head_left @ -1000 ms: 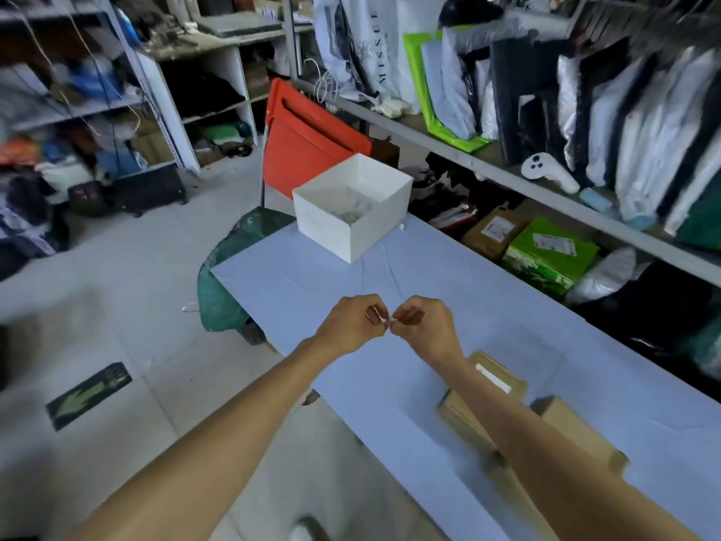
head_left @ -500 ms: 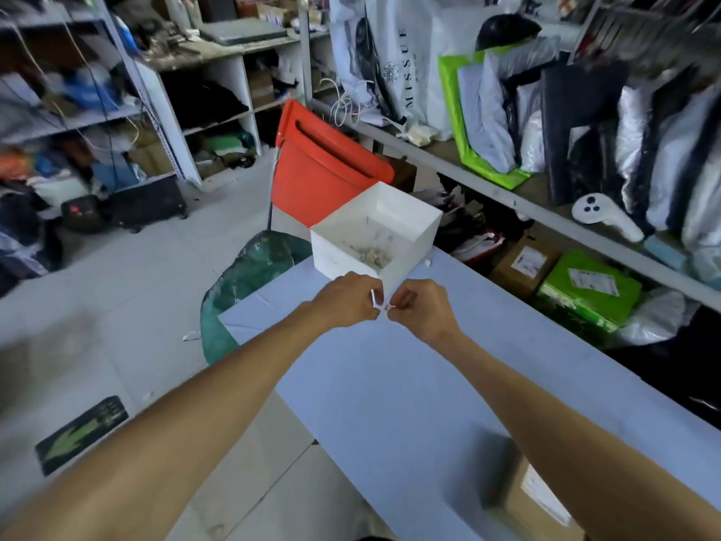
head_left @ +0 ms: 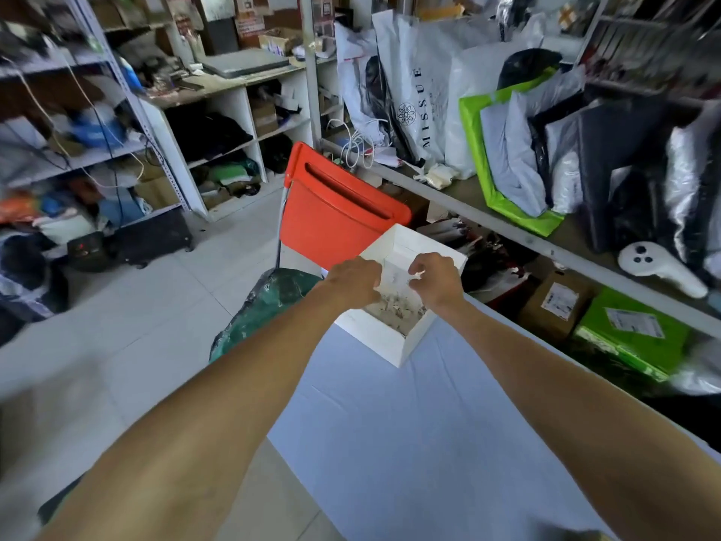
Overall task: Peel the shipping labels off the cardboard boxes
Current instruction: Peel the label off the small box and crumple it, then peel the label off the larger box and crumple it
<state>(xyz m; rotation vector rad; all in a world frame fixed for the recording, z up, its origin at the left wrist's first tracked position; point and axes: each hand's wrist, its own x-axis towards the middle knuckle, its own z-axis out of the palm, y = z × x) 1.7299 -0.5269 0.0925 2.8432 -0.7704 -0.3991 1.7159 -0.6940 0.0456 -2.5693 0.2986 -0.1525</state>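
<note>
Head view: both my hands hover over the open white box (head_left: 372, 339) at the far corner of the desk (head_left: 409, 431). The fingers of my right hand (head_left: 434, 281) are curled, apparently pinching a small white label scrap (head_left: 418, 275). The fingers of my left hand (head_left: 353, 282) curl under with the tips hidden, so I cannot tell whether they grasp anything. Paper scraps (head_left: 394, 308) lie inside the box. A labelled cardboard box (head_left: 554, 302) sits under the shelf (head_left: 464, 195), right of the desk.

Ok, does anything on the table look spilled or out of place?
Nothing stands out. The scraps lie inside the white box, with none that I can see on the table. The left hand and right hand hover over the box.
</note>
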